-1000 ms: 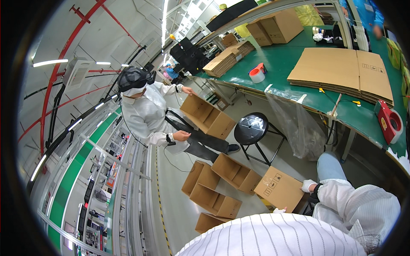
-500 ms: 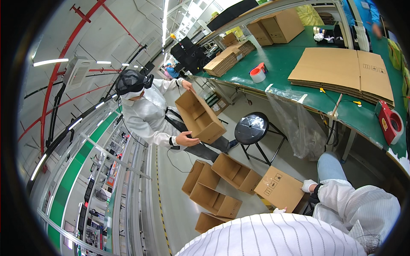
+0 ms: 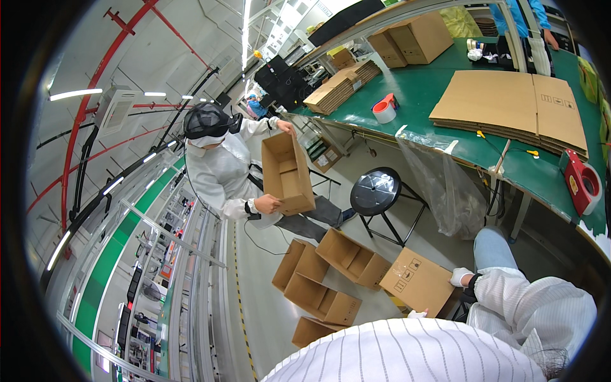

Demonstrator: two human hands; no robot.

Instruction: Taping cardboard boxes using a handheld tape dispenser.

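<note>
A brown cardboard box [image 3: 417,280] is held low in front of me, its printed side facing up. White-gloved, my right hand [image 3: 461,277] grips its right edge with the fingers curled. Only the fingers of my left hand [image 3: 417,314] show at the box's near edge; my striped sleeve hides the rest. They appear to hold the box there. Left of it, open cardboard boxes stand on the floor, among them one box [image 3: 353,258] close beside mine and another box [image 3: 321,298] nearer to me.
A co-worker [image 3: 219,165] in white holds an open carton [image 3: 286,175]. A black round stool [image 3: 375,191] stands beyond my box. On the green workbench [image 3: 407,127] lie flattened cartons [image 3: 509,108], a red tape dispenser [image 3: 580,184] and a tape roll [image 3: 384,109]. A plastic bag [image 3: 439,191] hangs from its edge.
The co-worker has turned the open carton more upright and shifted it slightly left, head leaning forward. At the far right, the person in blue has moved. My hands and box stay nearly still.
</note>
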